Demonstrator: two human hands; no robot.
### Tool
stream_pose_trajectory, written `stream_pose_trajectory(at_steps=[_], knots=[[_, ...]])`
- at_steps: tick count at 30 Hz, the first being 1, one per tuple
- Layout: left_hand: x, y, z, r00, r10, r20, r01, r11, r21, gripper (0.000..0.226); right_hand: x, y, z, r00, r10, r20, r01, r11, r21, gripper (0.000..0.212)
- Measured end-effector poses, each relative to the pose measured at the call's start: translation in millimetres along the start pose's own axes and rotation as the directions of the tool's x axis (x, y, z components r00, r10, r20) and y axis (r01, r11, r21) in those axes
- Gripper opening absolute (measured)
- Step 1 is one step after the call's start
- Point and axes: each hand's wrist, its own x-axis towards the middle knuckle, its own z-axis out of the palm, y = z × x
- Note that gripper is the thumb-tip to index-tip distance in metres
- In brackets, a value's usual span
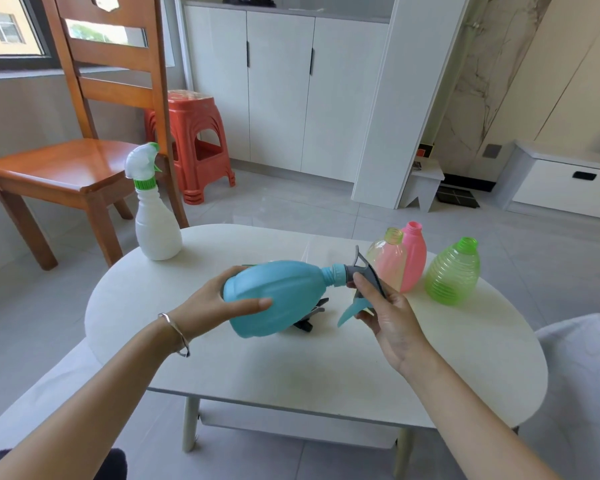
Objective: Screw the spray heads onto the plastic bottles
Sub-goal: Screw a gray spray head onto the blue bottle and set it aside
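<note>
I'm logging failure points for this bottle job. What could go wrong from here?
The blue bottle is held sideways in the left hand while the right hand turns the grey spray head, so it may cross-thread. The right hand also works close to the clear capless bottle and could topple it.

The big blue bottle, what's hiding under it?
Under the blue plastic bottle, held sideways by the left hand, dark grey spray heads lie on the white table. Only their ends show; the bottle covers the rest, so their number is unclear.

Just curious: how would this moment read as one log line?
left hand: holds blue bottle | right hand: on its spray head | white bottle: capped
</note>
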Motion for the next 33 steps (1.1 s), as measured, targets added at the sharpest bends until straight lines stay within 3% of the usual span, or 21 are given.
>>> stream_pose_trajectory(at_steps=[4,9,14,18,21,24,29,33], knots=[[2.7,3.6,8.1,0.998,-0.055,0.035,0.057,0.997,-0.061,0.072,1.9,-3.1,0.0,0.999,0.012,0.036,-0.016,0.992,0.124,0.017],[6.2,7.4,13.1,0.983,-0.132,0.129,0.147,0.982,-0.120,0.090,1.0,-16.9,-6.1,0.995,-0.067,0.072,0.067,0.998,0.001,0.030],[11.9,8.5,20.6,0.969,-0.184,0.165,0.226,0.929,-0.292,0.041,0.1,-18.4,-0.5,0.986,-0.167,-0.009,0.167,0.980,0.110,0.027],[15.4,9.8,25.7,0.962,-0.196,0.192,0.256,0.895,-0.366,0.034,-2.1,-15.7,5.9,0.993,-0.120,-0.015,0.120,0.953,0.277,0.019],[16.2,12.1,30.8,0.958,-0.203,0.200,0.263,0.902,-0.344,0.042,-3.7,-16.1,9.3,0.990,-0.137,0.020,0.125,0.949,0.290,0.019],[14.9,15.6,37.3,0.968,-0.170,0.183,0.217,0.934,-0.283,0.043,-3.2,-16.4,9.5,0.989,-0.147,0.010,0.139,0.954,0.266,0.025],[11.9,21.4,46.9,1.000,-0.001,-0.030,-0.007,0.964,-0.264,0.054,0.0,-18.5,4.3,0.984,-0.164,0.065,0.145,0.960,0.240,0.028],[14.0,21.4,48.0,0.998,0.063,0.003,-0.057,0.930,-0.364,0.059,1.7,-18.1,4.7,0.984,-0.176,0.034,0.164,0.962,0.219,0.029]])
